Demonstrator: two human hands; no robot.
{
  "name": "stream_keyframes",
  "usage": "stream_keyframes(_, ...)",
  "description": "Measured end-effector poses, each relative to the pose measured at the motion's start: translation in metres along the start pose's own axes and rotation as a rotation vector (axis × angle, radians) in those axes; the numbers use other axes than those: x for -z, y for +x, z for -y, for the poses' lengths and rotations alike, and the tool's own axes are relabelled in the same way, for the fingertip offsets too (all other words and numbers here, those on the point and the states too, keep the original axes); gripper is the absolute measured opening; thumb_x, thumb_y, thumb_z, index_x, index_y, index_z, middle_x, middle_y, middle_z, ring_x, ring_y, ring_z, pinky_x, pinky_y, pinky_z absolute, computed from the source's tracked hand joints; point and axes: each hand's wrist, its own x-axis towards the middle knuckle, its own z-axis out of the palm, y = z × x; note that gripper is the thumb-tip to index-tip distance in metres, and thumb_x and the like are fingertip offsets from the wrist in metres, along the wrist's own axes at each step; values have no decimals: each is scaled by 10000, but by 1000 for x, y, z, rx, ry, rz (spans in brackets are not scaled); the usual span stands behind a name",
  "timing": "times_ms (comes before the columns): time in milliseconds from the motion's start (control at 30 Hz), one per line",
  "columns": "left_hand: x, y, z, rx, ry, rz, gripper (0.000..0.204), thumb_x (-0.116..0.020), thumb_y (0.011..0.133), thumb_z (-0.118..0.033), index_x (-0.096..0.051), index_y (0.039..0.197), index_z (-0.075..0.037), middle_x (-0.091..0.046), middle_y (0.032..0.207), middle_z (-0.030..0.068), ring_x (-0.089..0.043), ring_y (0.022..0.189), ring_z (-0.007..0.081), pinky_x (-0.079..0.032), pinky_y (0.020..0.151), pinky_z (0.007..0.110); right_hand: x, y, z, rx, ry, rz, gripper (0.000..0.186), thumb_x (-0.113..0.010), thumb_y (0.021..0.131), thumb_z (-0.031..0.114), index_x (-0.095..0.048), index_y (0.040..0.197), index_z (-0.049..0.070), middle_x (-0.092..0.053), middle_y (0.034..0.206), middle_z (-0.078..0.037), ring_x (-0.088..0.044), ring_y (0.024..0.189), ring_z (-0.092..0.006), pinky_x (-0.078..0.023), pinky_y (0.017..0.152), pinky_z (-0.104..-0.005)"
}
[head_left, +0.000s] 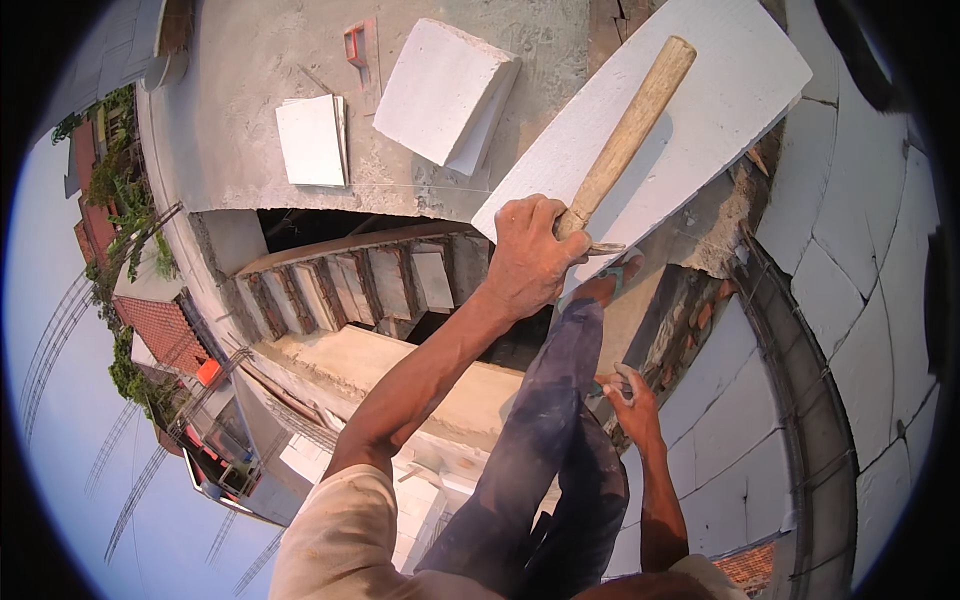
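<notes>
Closed round the head end of a wooden-handled hammer [637, 115], my left hand [530, 250] rests at the near end of a long white lightweight block [718, 80]. The handle lies diagonally over the block's upper face, and a bit of metal shows beside my fingers. My right hand [628, 398] is lower down, beside my trouser leg, with its fingers curled; what is in them is too small to make out. My sandalled foot [608, 285] shows just under the block.
Two stacks of white pieces [440, 90] [308, 140] and a small red object [355, 45] lie on concrete. An open stairwell [360, 285] with several steps drops below. A block wall [840, 220] with a concrete column [810, 420] stands right. Roofs and rebar are beyond the left edge.
</notes>
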Motion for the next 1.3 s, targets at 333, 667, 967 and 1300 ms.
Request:
stream_keyframes(333, -21, -8, 98, 398, -80, -412, 754, -777, 923, -417, -443, 1521, -100, -465, 1483, 194, -439, 1378, 384, -323, 1150, 539, 0, 7, -21, -143, 159, -9, 445, -734, 966, 167, -608, 1370, 29, -705, 1224, -149, -678, 1145, -248, -528, 972, -382)
stream_keyframes(667, -28, -18, 358, 982, 269, -154, 1447, -966, 595, -595, -187, 1586, 116, -320, 1591, 337, -334, 1498, 464, -314, 1223, 538, 17, 9, -72, -176, 12, 2, 453, -735, 962, 160, -610, 1371, 9, -726, 1149, -130, -674, 1054, -202, -535, 932, -353)
stream_keyframes(967, 11, 37, 361, 914, 492, 35, 960, -1025, 513, -454, -628, 1190, 98, -717, 1076, 241, -703, 997, 354, -522, 892, 501, 17, 5, -147, -233, -120, 52, 471, -775, 919, 168, -627, 1338, 15, -726, 1116, -119, -685, 1012, -197, -546, 893, -349)
stream_keyframes(1300, 37, 39, 278, 760, -14, 9, 919, -1004, 576, -350, -524, 1189, 139, -603, 1183, 306, -603, 1154, 388, -490, 983, 479, 20, 61, -2, 202, -305, -84, 447, -708, 934, 109, -604, 1357, 12, -678, 1211, -210, -682, 1123, -364, -524, 987, -424)
